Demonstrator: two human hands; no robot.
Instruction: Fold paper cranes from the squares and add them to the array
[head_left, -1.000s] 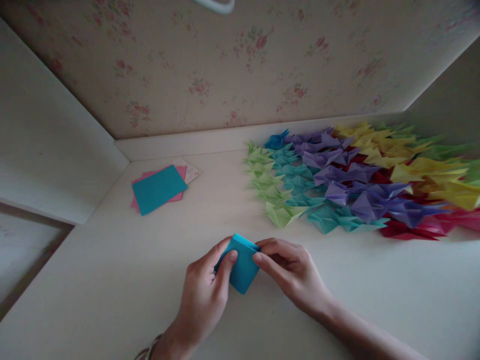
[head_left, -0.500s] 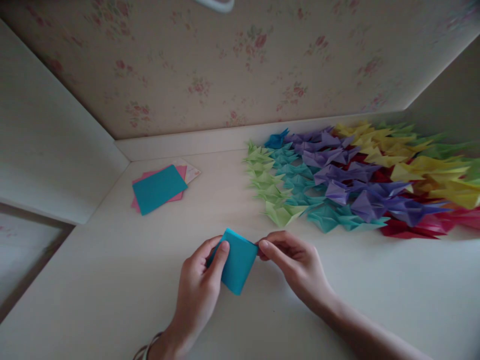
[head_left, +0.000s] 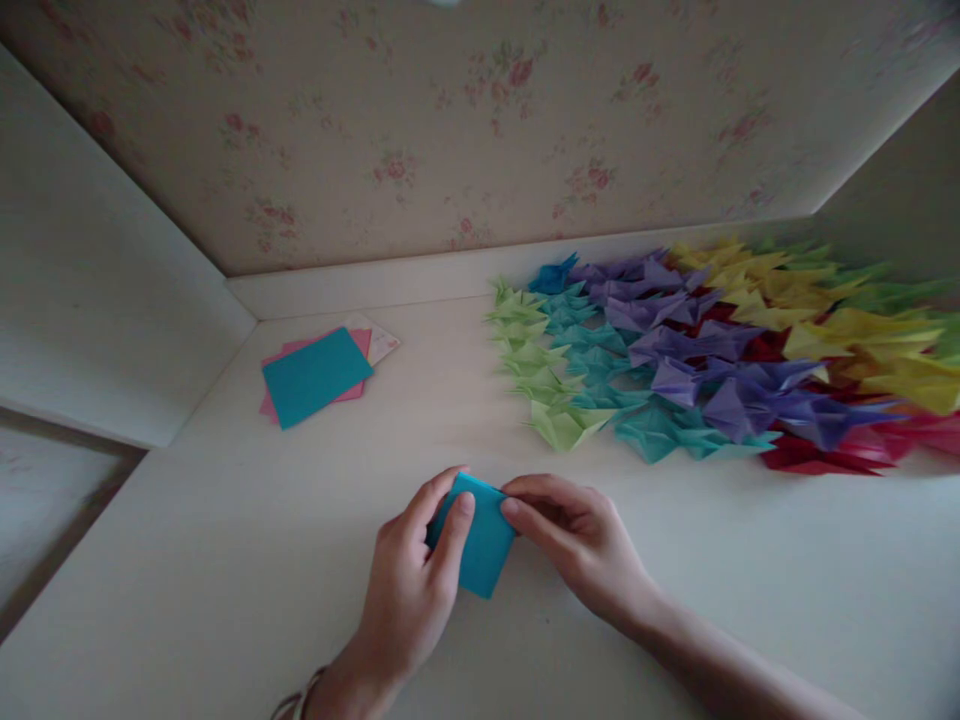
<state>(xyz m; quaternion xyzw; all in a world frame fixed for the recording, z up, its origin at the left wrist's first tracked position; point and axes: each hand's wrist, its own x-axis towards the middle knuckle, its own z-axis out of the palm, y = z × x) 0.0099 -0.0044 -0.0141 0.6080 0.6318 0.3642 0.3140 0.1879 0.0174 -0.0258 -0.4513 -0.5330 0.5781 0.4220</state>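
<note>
Between my hands is a folded sheet of blue origami paper (head_left: pixel 486 545), a small tilted square held over the white table. My left hand (head_left: pixel 420 555) grips its left side, thumb lying across the front and fingers behind. At the paper's upper right corner, my right hand (head_left: pixel 574 530) pinches the edge between thumb and forefinger. The fingers behind the sheet are partly hidden.
Several rows of folded paper cranes (head_left: pixel 675 380) in green, teal, purple, yellow and red cover the right back of the table (head_left: pixel 225 560). A stack of teal and pink paper (head_left: pixel 316 378) lies at the left. Behind stands a flowered wall (head_left: pixel 420 130).
The blue paper and my left hand have shifted slightly right and down. My right hand has moved a little left, its fingertips now further over the paper's corner.
</note>
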